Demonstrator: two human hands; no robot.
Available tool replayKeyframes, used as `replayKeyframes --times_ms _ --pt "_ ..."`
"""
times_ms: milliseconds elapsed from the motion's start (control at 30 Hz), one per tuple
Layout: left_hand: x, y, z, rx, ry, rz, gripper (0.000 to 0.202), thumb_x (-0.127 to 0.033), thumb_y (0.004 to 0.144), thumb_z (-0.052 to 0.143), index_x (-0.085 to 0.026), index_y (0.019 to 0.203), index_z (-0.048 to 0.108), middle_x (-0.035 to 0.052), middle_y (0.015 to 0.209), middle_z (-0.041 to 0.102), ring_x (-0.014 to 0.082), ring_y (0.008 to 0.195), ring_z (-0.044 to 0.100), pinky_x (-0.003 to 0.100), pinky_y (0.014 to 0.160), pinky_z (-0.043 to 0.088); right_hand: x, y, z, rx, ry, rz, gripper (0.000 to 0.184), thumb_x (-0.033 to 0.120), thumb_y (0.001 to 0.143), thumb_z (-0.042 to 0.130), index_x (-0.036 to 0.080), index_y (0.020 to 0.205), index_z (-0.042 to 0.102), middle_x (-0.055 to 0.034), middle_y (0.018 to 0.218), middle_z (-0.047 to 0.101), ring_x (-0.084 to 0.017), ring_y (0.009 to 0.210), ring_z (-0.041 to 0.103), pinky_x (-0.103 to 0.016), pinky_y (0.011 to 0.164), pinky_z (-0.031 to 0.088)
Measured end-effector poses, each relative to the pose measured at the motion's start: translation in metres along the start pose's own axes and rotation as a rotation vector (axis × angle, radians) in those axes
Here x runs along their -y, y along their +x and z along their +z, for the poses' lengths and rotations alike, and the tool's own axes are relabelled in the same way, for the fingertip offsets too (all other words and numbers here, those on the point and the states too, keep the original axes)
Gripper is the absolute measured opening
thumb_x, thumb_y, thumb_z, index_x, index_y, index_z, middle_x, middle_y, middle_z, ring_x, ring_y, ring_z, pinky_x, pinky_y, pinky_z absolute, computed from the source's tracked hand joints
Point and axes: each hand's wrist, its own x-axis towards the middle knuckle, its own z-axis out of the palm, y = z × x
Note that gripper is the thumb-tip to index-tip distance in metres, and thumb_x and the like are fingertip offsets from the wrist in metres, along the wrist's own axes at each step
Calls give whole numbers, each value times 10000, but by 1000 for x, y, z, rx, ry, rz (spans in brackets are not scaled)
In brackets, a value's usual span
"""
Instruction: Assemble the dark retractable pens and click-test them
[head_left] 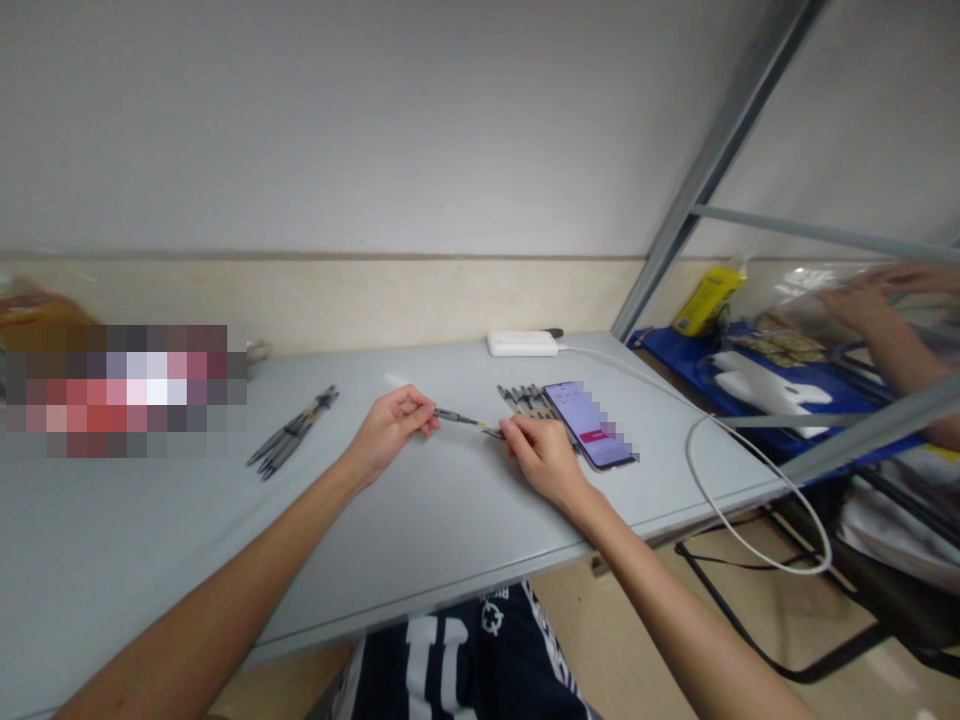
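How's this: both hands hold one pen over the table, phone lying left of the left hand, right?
No. The head view shows the phone beside the right hand, not left of the left hand; both hands do hold one pen over the table.

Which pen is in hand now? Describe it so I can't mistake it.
On the pale grey table, look between the two hands. The slim dark grey pen bridges them, left hand pinching one end, right hand the other. It alone is held; the others lie in a loose bundle and a row beside the black smartphone.
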Motion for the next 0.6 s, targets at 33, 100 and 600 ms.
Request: replayKeyframes --times_ms 33,100,600 --pt "-1 0 0 -14 -20 -11 287 -355 655 743 -153 690 542 15 605 646 98 540 543 235 575 407 -1 -1 0 -13 10 -15 275 384 879 491 165 870 656 -20 589 612 -136 502 520 -254 530 376" --pt "-1 1 0 -36 -72 -44 278 -332 651 745 -154 681 534 8 594 638 88 523 535 228 569 410 -2 -2 1 -39 24 -56 318 371 828 579 175 1077 612 -44 740 669 -144 563 557 -253 559 409" --pt "-4 -3 2 73 170 30 253 -380 707 688 -171 706 546 4 633 623 117 598 565 238 607 424 -1 3 -5 35 83 49 354 346 905 432 176 637 587 3 502 552 -125 477 486 -242 529 345"
